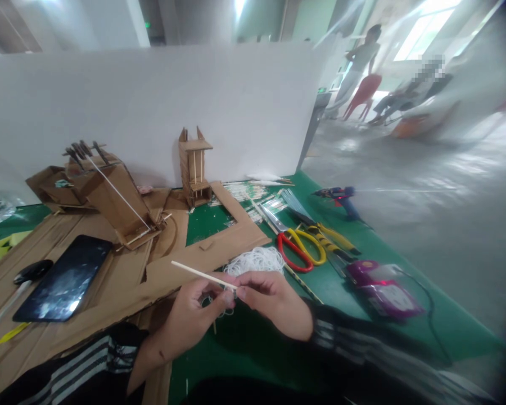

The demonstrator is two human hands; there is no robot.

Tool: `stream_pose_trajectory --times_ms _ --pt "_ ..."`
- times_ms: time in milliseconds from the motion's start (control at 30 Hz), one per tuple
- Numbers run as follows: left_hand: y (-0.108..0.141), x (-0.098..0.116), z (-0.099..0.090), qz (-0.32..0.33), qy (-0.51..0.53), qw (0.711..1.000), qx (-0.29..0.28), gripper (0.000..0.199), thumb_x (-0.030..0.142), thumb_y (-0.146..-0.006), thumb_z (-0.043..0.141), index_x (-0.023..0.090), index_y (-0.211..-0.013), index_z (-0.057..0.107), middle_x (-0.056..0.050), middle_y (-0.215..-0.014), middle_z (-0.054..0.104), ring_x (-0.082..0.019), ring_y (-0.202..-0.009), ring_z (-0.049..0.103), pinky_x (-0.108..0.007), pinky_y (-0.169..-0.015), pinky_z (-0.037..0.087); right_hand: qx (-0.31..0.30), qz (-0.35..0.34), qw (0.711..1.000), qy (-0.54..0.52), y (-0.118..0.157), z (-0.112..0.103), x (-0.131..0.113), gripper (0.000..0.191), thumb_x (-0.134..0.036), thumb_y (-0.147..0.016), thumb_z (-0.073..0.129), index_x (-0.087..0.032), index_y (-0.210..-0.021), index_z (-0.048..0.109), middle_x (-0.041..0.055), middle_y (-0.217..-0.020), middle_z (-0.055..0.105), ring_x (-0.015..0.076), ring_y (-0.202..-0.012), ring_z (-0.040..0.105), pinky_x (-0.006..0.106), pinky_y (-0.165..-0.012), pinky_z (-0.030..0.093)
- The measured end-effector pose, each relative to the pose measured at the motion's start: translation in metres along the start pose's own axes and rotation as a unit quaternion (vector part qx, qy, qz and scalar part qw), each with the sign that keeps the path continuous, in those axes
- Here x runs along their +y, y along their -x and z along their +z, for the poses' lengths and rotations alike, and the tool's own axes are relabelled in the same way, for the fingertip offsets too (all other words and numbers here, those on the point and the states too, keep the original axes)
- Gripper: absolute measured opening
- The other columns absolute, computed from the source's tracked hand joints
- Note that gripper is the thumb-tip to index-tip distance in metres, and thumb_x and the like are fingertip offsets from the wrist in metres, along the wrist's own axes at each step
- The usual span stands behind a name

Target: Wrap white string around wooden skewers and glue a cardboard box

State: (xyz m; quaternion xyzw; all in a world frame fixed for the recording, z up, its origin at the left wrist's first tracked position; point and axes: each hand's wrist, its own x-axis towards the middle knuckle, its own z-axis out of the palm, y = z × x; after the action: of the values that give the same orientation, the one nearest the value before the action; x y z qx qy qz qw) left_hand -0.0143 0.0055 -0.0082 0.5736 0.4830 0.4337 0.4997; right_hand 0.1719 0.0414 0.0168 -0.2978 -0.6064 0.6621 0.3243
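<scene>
Stick (198, 273) above green surface (244, 360); near end pinched between fingertips of left hand (194, 312) and right hand (278, 301), side by side. Long axis slants forward-left, free end beyond left hand.

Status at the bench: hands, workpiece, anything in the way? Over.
Right hand pinching one end of thin pale wooden stick. Left hand beside it, exact grip unclear. Stick's other end free. Nearby: tangled white stringy heap, beyond hands.

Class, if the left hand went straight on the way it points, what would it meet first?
Most likely the right hand, directly ahead of the left hand; whether the two touch is unclear.
</scene>
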Motion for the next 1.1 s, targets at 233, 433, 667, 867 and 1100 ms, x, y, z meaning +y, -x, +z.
stream_pose_trajectory --times_ms 233,433,667,867,1100 --pt "0.0003 -0.0034 0.0032 0.011 0.040 0.999 0.004 0.018 0.027 -0.084 0.066 0.017 -0.098 0.064 -0.002 -0.086 0.071 -0.013 -0.072 0.067 -0.023 -0.069 0.054 0.014 0.013 1.000 -0.001 -0.0004 -0.0001 0.0036 0.021 -0.032 -0.086 0.062 -0.013 -0.087 0.072 0.0008 -0.067 0.064 0.0061 -0.053 0.044 0.019 -0.051 0.037" --pt "0.0009 -0.0077 0.0024 0.021 0.028 0.999 0.010 0.015 0.027 -0.084 0.065 0.017 -0.096 0.063 -0.002 -0.082 0.069 -0.015 -0.073 0.067 -0.025 -0.069 0.054 0.019 0.013 1.000 -0.009 -0.0008 0.0028 0.0070 0.025 -0.037 -0.082 0.066 -0.013 -0.086 0.071 0.0044 -0.073 0.067 0.0102 -0.061 0.053 0.022 -0.057 0.042" --pt "0.0020 -0.0040 0.0005 0.047 -0.022 0.998 0.016 0.015 0.026 -0.083 0.066 0.015 -0.093 0.067 -0.006 -0.087 0.071 -0.018 -0.079 0.068 -0.027 -0.072 0.056 0.024 0.022 0.999 0.026 0.0007 0.0015 0.0076 0.026 -0.038 -0.076 0.072 -0.012 -0.081 0.069 0.0012 -0.063 0.062 0.0087 -0.053 0.048 0.021 -0.050 0.038" --pt "0.0032 -0.0026 0.0012 0.018 -0.012 1.000 -0.001 0.023 0.028 -0.084 0.065 0.014 -0.102 0.064 -0.007 -0.088 0.073 -0.020 -0.078 0.070 -0.030 -0.072 0.057 0.022 -0.023 0.994 0.107 0.0027 0.0016 0.0026 0.025 -0.035 -0.087 0.059 -0.014 -0.087 0.073 0.0031 -0.067 0.066 0.0101 -0.055 0.054 0.021 -0.054 0.043" --pt "0.0038 -0.0018 0.0013 0.010 -0.012 1.000 -0.007 0.024 0.028 -0.084 0.064 0.015 -0.105 0.064 -0.006 -0.084 0.074 -0.018 -0.077 0.070 -0.028 -0.072 0.056 0.038 -0.064 0.963 0.259 0.0059 0.0014 -0.0007 0.029 -0.031 -0.091 0.051 -0.015 -0.080 0.073 -0.0002 -0.055 0.061 0.0081 -0.048 0.047 0.020 -0.049 0.035"
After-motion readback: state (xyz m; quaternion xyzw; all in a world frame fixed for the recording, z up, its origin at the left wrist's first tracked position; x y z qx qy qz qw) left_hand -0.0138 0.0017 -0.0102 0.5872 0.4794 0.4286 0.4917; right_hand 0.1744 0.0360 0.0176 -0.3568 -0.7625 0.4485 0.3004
